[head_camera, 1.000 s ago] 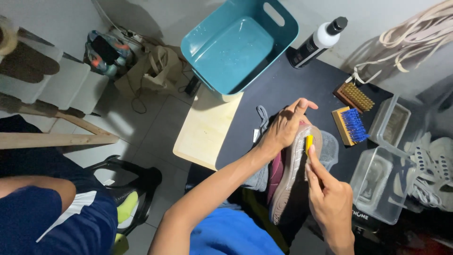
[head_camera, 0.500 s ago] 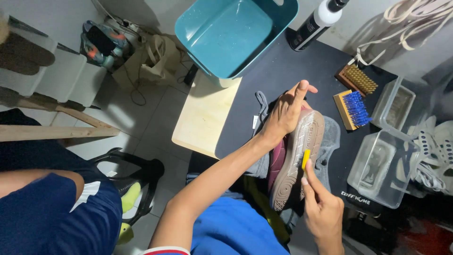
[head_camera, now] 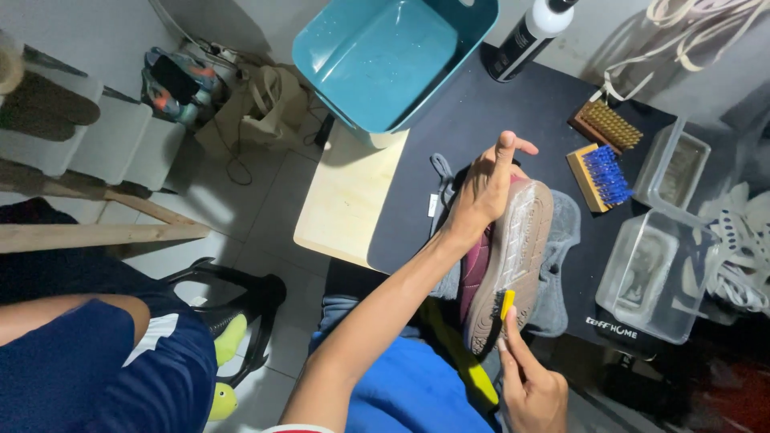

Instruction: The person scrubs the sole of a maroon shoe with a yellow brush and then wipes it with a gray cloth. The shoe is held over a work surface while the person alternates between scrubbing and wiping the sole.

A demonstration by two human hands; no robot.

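Note:
My left hand [head_camera: 484,191] grips a maroon shoe [head_camera: 508,256] turned on its side, so the pale rubber sole faces me. Fingers wrap over the toe end of the sole. My right hand [head_camera: 531,386] pinches a small yellow tool [head_camera: 507,305] whose tip touches the heel end of the sole. The shoe rests on a grey cloth [head_camera: 560,265] on a dark mat [head_camera: 481,120].
A teal tub [head_camera: 385,56] sits at the back, a black-and-white bottle [head_camera: 529,32] beside it. Two brushes, one blue-bristled [head_camera: 601,176] and one tan-bristled [head_camera: 608,127], lie right. Clear plastic boxes [head_camera: 654,277] and white laces [head_camera: 742,248] stand further right. Another person's leg in blue shorts [head_camera: 88,353] is at left.
The view has shifted, so everything sits lower and larger in frame. My right hand with the yellow tool has slid down the sole toward the heel end. The left hand keeps its grip.

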